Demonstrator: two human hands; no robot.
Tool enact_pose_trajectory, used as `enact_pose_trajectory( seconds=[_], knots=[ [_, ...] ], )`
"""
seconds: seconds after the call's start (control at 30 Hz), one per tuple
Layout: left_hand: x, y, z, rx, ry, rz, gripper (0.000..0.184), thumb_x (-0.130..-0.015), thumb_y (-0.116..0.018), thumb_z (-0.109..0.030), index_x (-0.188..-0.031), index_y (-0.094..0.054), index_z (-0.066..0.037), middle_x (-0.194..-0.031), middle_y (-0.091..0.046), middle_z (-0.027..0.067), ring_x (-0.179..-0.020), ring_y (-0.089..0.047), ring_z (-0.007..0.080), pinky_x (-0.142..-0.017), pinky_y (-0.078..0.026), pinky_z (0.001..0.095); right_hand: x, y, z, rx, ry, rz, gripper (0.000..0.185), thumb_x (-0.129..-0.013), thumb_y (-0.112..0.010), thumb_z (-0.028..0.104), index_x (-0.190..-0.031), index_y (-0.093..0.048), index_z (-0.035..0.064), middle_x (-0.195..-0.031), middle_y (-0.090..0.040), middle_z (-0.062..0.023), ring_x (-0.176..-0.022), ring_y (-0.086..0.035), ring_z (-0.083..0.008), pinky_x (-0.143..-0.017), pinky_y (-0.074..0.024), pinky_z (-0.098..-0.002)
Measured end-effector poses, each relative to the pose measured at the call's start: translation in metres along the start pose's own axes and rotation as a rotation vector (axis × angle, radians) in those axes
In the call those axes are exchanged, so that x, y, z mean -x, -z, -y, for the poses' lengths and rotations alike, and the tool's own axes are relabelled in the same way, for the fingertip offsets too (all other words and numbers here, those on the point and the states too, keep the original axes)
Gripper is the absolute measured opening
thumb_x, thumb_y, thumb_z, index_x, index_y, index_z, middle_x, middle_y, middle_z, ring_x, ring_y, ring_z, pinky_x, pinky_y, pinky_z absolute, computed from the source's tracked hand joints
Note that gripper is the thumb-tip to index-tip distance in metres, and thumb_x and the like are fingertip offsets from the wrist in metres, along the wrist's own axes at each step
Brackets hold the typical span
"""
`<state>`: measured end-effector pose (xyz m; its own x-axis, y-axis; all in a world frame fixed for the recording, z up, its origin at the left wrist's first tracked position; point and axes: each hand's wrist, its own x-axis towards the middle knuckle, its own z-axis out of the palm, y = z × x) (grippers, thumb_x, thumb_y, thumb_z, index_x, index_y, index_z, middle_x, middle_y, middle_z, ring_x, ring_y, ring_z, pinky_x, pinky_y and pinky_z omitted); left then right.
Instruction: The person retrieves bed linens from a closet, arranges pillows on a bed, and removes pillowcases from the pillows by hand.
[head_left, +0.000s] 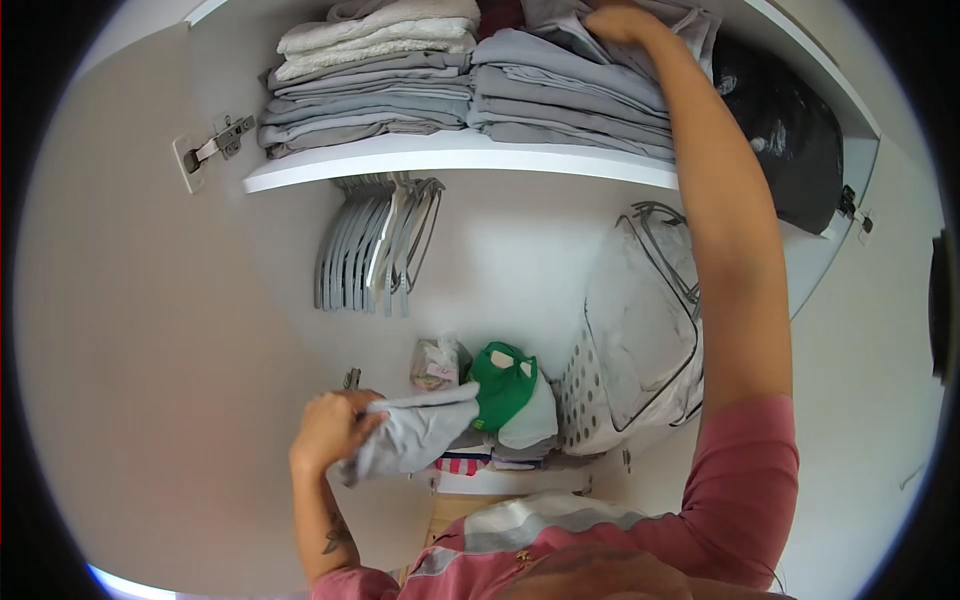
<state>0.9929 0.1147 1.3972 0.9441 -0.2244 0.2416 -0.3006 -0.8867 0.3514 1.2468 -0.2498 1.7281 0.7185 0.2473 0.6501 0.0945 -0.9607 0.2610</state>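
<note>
My left hand [338, 430] is closed round one end of a folded light grey cloth [420, 430], which it holds out in front of the lower part of the wardrobe. Up at the top shelf, my right hand [615, 22] reaches onto the right-hand stack of folded grey fabric [570, 95]. Its fingers are partly hidden among the grey folds, so I cannot see whether they grip anything. Beside that stack stands another pile of folded grey cloths [365, 105], topped with white textured towels [385, 35].
The white shelf [460, 155] spans the wardrobe. Below it hang several grey hangers [360, 250] and a clear zipped bag [640, 330]. A green bag [503, 385] and a small plastic packet [436, 363] sit lower down. A black bag [785, 140] is at the right, an open door [150, 300] at the left.
</note>
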Motion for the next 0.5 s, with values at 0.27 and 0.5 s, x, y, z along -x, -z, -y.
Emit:
enact_pose_trajectory(
  seconds=[0.27, 0.5],
  knots=[
    [0.055, -0.097, 0.054, 0.205, 0.281, 0.190, 0.029, -0.077, -0.061, -0.033, -0.094, -0.065, -0.010, -0.076, -0.062, 0.0161, -0.075, -0.060, 0.0342, -0.067, -0.046, 0.0406, 0.004, 0.017, 0.016, -0.211, -0.010, 0.099, 0.062, -0.070, -0.047, 0.049, -0.108, -0.058, 0.0009, -0.117, -0.051, -0.0245, -0.108, -0.051, -0.0351, -0.089, -0.0401, -0.0394],
    [0.139, -0.212, 0.104, 0.235, 0.372, 0.401, 0.041, -0.077, -0.058, -0.041, -0.102, -0.062, -0.009, -0.096, -0.062, 0.0177, -0.091, -0.058, 0.0348, -0.080, -0.045, 0.0414, 0.032, 0.023, 0.028, -0.814, -0.093, 0.296, 0.046, -0.074, -0.055, 0.046, -0.100, -0.062, 0.0092, -0.115, -0.055, -0.0172, -0.105, -0.051, -0.0282, -0.087, -0.0384, -0.0378]
  ],
)
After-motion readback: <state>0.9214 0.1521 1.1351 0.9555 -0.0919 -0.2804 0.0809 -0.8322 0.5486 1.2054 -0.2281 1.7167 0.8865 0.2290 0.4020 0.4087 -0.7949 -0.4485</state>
